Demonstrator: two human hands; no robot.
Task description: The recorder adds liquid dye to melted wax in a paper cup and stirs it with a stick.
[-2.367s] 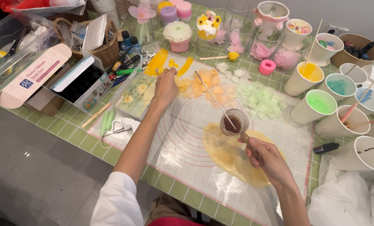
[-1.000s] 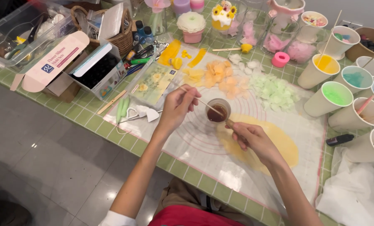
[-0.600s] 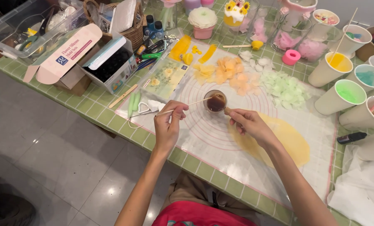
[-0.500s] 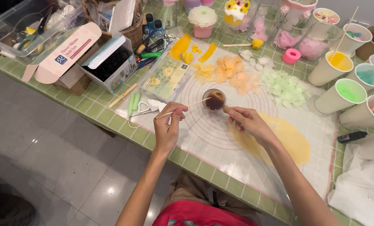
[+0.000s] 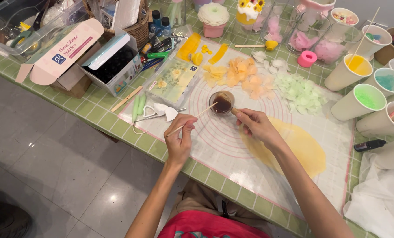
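Two hands at work: left hand (image 5: 179, 137) pinches a thin wooden stick (image 5: 192, 118) w/ tip near small cup (image 5: 222, 103) of dark liquid; right hand (image 5: 256, 126) grips cup's handle, mid-mat (image 5: 232, 145). Cup could tip, staining petals just beyond.

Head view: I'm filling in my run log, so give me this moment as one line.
left hand: holds stick, tip at cup | right hand: steadies cup of brown liquid | both on mat
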